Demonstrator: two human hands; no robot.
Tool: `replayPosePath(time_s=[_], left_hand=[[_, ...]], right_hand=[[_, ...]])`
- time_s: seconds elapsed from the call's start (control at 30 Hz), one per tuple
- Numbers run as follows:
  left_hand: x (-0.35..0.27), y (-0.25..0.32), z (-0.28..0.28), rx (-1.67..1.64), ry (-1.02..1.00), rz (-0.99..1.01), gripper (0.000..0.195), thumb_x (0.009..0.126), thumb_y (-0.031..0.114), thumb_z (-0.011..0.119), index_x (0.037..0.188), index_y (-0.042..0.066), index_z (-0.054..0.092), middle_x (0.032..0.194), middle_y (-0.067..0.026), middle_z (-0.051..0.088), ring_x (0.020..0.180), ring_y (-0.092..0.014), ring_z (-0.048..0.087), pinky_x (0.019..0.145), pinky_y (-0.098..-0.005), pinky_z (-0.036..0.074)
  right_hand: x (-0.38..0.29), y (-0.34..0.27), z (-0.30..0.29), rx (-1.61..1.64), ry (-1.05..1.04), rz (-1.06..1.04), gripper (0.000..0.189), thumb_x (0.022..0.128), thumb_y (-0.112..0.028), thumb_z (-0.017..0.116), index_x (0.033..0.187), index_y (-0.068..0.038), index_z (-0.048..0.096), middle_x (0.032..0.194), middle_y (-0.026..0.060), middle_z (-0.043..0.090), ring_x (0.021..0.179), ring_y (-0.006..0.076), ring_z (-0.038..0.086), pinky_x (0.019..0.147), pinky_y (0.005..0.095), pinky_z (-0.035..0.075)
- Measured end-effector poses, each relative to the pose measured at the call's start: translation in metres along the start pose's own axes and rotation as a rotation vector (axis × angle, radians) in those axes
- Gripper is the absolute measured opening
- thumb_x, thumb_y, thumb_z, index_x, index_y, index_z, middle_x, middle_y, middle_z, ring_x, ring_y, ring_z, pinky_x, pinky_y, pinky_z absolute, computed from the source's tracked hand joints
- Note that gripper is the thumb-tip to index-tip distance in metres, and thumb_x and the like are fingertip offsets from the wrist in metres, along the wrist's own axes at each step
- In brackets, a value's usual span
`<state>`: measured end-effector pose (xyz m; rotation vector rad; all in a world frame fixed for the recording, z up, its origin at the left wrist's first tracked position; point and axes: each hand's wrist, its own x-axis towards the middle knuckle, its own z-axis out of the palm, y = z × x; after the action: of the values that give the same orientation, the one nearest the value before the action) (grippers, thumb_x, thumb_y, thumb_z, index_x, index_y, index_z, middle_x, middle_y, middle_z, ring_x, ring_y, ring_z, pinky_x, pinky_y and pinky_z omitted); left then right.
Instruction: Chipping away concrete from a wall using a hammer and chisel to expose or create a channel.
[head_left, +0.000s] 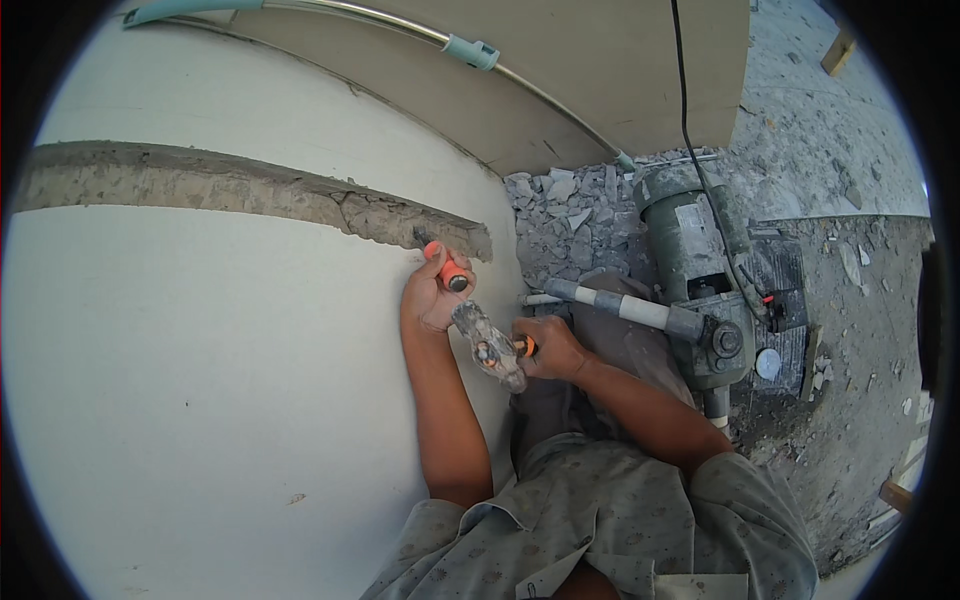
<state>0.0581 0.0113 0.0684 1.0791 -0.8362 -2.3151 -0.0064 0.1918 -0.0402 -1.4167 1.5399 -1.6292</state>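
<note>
My left hand (437, 292) grips the orange handle of a chisel (448, 268). The chisel's metal end reaches into a rough groove (277, 199) cut along the white wall (225, 337), close to the groove's right end. My right hand (553, 347) is closed around the short-looking orange and black handle of a hammer (487, 349). The worn, dusty hammer head stands just below the chisel's butt, apart from it. Most of the hammer handle is hidden in my right fist. The groove's inside shows bare, uneven masonry.
Broken rubble (574, 214) lies at the wall's foot. At my right is a dusty green demolition hammer (694, 262) with a side handle and black cable (686, 112). A metal pole (551, 97) with pale green fittings leans across a beige panel (600, 52). Debris litters the floor (862, 337).
</note>
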Motion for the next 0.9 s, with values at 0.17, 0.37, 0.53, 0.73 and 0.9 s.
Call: replayPosePath(time_s=[0.17,0.37,0.53,0.73,0.9], left_hand=[[0.005,0.004,0.001,0.012,-0.026,0.008,0.014,0.094,0.017,0.05,0.095,0.004,0.049,0.084,-0.0075,0.053,0.076,-0.019,0.056,0.064,-0.0344,0.049],[0.007,-0.004,-0.005,0.012,-0.075,0.017,0.01,0.093,0.017,0.051,0.097,0.007,0.051,0.087,-0.0078,0.056,0.078,-0.019,0.056,0.067,-0.0353,0.049],[-0.007,-0.039,0.039,-0.162,-0.086,0.085,0.013,0.092,0.017,0.056,0.1,0.008,0.052,0.094,-0.0069,0.056,0.09,-0.02,0.056,0.079,-0.0358,0.048],[-0.004,-0.035,0.033,-0.287,-0.089,0.196,0.02,0.09,0.019,0.059,0.104,0.006,0.051,0.103,-0.0069,0.055,0.101,-0.022,0.054,0.091,-0.0391,0.045],[-0.001,-0.038,0.056,-0.332,-0.02,0.225,0.017,0.09,0.016,0.059,0.101,0.007,0.051,0.101,-0.0074,0.056,0.099,-0.022,0.055,0.091,-0.0392,0.046]], right_hand=[[0.012,-0.02,0.001,0.048,-0.005,0.16,0.027,0.063,-0.012,0.064,0.089,-0.004,0.058,0.067,0.0197,0.059,0.068,0.0395,0.06,0.061,0.0447,0.047],[0.004,-0.019,0.0,0.099,-0.089,0.381,0.019,0.073,-0.012,0.061,0.088,-0.002,0.058,0.069,0.0219,0.059,0.065,0.0375,0.061,0.058,0.0413,0.046],[0.004,-0.055,-0.05,0.284,0.239,0.089,0.032,0.084,-0.023,0.064,0.099,0.003,0.051,0.067,0.016,0.054,0.055,0.0251,0.055,0.054,0.036,0.043],[0.025,-0.085,-0.086,0.566,0.303,0.181,0.034,0.091,-0.027,0.057,0.103,0.003,0.048,0.068,0.006,0.053,0.054,0.01,0.049,0.051,0.0255,0.04],[0.021,-0.074,-0.075,0.743,0.286,0.045,0.036,0.093,-0.032,0.054,0.093,0.004,0.05,0.06,0.0023,0.047,0.053,0.0079,0.045,0.048,0.0263,0.037]])
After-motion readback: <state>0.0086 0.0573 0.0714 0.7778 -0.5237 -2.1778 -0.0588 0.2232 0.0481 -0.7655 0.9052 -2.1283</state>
